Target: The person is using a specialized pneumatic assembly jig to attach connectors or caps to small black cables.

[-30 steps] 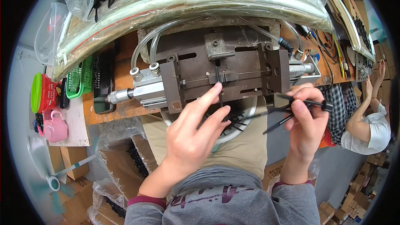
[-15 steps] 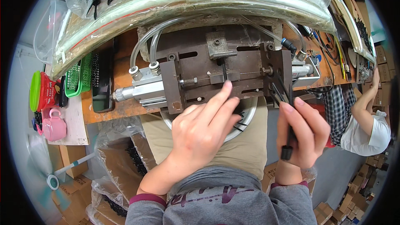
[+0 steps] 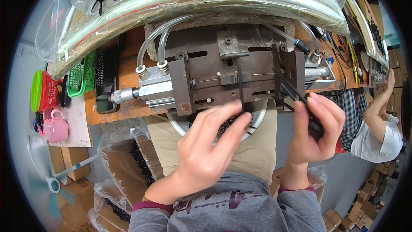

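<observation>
Black and slender, a straight strip (image 3: 241,88), slightly blurred, lies across the small metal block (image 3: 228,78) at the middle of a brown metal fixture (image 3: 206,66), set along the near edge of the table (image 3: 102,118). Your left hand (image 3: 206,146) reaches up to that edge, thumb and index finger nearly together, pinching the strip's near end between their tips. Just off the same edge, toward the fixture's right end, your right hand (image 3: 309,148) grips several black pieces (image 3: 316,129) between thumb and bent fingers, their thin stems pointing at the fixture and a thicker head tucked by the palm. A pale-rimmed bowl (image 3: 175,123) sits over your lap, dark pieces inside.
</observation>
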Motion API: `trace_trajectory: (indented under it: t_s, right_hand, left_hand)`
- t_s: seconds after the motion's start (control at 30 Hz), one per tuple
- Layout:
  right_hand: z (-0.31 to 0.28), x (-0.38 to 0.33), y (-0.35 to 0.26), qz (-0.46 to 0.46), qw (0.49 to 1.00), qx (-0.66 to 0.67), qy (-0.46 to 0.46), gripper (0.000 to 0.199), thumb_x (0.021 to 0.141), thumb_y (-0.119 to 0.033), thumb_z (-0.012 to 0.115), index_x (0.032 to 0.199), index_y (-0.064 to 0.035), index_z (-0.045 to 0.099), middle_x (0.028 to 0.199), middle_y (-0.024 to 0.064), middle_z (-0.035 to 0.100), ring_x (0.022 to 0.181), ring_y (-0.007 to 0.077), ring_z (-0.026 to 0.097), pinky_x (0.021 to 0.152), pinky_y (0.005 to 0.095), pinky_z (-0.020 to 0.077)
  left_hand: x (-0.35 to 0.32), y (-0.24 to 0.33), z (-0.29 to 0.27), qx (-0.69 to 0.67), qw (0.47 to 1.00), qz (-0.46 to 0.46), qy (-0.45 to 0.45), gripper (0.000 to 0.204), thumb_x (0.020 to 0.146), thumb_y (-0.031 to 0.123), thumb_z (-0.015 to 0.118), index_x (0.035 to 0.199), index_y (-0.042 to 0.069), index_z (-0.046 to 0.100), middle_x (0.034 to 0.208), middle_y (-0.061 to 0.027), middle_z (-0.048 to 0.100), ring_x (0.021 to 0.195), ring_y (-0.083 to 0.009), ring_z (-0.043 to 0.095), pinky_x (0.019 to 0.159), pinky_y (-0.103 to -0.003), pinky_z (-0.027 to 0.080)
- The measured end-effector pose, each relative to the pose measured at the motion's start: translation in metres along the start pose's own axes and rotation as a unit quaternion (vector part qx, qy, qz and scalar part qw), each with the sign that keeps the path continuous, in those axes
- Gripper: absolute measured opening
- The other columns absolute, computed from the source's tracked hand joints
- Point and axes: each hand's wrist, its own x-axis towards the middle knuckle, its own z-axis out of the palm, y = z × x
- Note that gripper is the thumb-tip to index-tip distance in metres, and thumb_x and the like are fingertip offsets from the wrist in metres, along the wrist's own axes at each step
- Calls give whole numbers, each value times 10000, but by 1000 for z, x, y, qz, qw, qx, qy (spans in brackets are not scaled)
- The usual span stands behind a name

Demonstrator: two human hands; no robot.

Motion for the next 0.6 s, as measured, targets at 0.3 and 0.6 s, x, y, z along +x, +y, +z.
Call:
trace_trajectory:
  t_s: [0.3,0.6]
  right_hand:
    - [0,-11,-7,134,974,179,38,430,711,73,826,980,-52,515,1048,165,634,910,208,644,787,289,549]
    - [-14,-17,-8,-70,983,129,-114,376,689,22,832,1018,11,648,1096,179,653,726,209,669,576,295,536]
  left_hand:
    - [9,-16,19,138,989,38,-40,146,765,28,717,891,-42,696,1207,-156,670,597,-149,593,595,-272,509]
    - [12,-6,2,-257,956,-122,-72,401,689,57,844,1070,14,723,1150,-146,688,690,-139,666,628,-259,549]
